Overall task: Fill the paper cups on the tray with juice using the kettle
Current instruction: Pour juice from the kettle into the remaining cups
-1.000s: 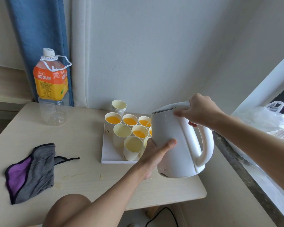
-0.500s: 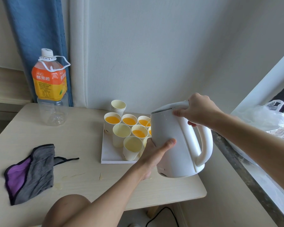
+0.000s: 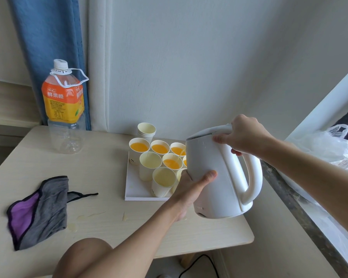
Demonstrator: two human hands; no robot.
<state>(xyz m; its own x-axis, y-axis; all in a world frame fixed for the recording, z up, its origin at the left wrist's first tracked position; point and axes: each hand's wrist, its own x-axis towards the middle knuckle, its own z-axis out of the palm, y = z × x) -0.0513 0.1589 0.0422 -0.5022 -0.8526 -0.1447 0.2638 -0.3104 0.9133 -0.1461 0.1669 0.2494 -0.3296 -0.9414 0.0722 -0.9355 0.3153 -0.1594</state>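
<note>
Kettle [image 3: 221, 157] tilts over cups [image 3: 163, 178], held between left grip [image 3: 191, 187] and right grip [image 3: 244, 135].

Soft daylight enters from the window [image 3: 329, 109] at right; sharp, wide-angle edge bending.

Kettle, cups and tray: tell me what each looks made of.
Kettle: likely plastic, a smooth white shell with a soft sheen. Cups: thin paper, with matte cream walls and rolled rims. Tray: a flat, matte white slab; plastic, foam or coated board, cannot tell.
</note>
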